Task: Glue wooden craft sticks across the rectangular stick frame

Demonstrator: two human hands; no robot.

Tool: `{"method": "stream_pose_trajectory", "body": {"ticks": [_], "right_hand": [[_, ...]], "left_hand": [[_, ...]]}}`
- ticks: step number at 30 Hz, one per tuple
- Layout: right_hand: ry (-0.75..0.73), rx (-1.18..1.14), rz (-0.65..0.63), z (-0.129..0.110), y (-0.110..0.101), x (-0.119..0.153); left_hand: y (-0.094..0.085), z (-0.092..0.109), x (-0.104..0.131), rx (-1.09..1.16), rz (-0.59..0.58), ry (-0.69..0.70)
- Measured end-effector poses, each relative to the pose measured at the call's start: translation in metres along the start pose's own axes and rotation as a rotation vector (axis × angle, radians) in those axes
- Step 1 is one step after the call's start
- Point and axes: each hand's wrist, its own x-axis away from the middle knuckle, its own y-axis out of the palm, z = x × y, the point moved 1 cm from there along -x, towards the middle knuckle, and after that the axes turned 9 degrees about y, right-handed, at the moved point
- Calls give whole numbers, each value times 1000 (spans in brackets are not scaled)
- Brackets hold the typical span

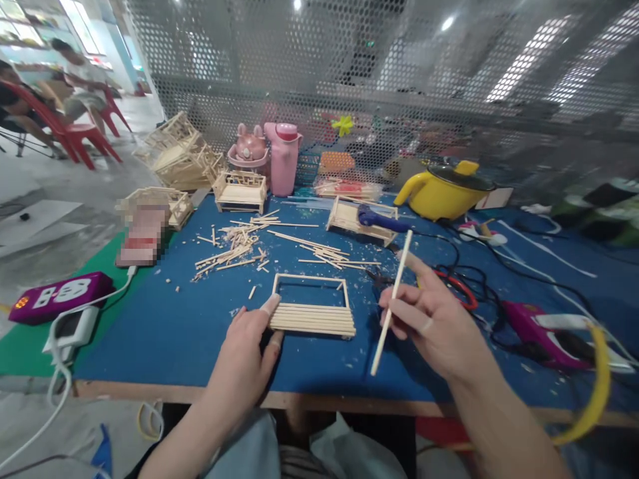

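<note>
My left hand grips the left end of a small wooden stick frame, thumb and fingers closed on its edge. Sticks laid side by side cover the frame's near half; its far half is an open rectangle. In my right hand a single thin wooden stick is pinched, slanting above the mat to the right of the frame. Beyond the frame lie a pile of short stick pieces and several longer loose sticks. Dark-handled pliers lie partly hidden behind my right hand.
A blue glue gun rests on a small stick-built bed. Another stick bed, a pink bottle and a yellow pot stand at the back. Black cables run along the right; a phone is at left.
</note>
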Motion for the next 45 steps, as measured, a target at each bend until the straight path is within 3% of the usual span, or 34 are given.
{"method": "stream_pose_trajectory", "body": {"ticks": [5, 6, 9, 12, 20, 25, 28, 33, 38, 40, 45], "right_hand": [[73, -330, 158, 24, 17, 20], [85, -361, 161, 27, 22, 22], [101, -449, 112, 31, 34, 25], [96, -491, 53, 33, 43, 29], [-17, -518, -35, 44, 42, 35], [-106, -478, -22, 43, 38, 38], [-150, -442, -21, 40, 45, 42], [-180, -192, -267, 30, 60, 58], [13, -221, -265, 30, 55, 62], [64, -359, -245, 30, 56, 56], [51, -728, -16, 30, 68, 36]], "left_hand": [[-19, 23, 11, 9, 300, 83], [-21, 29, 12, 47, 315, 109], [-19, 43, 11, 214, 186, 140], [-11, 46, 7, 295, 87, 80], [-13, 22, 14, 110, 224, 32], [-20, 6, 21, 66, 209, -3], [-17, 12, 22, 117, 162, 3], [-5, 41, 16, 358, -71, 87], [-15, 44, 4, 558, 140, -132], [-17, 43, 1, 680, 91, -207], [-7, 57, -1, 888, -129, -325]]}}
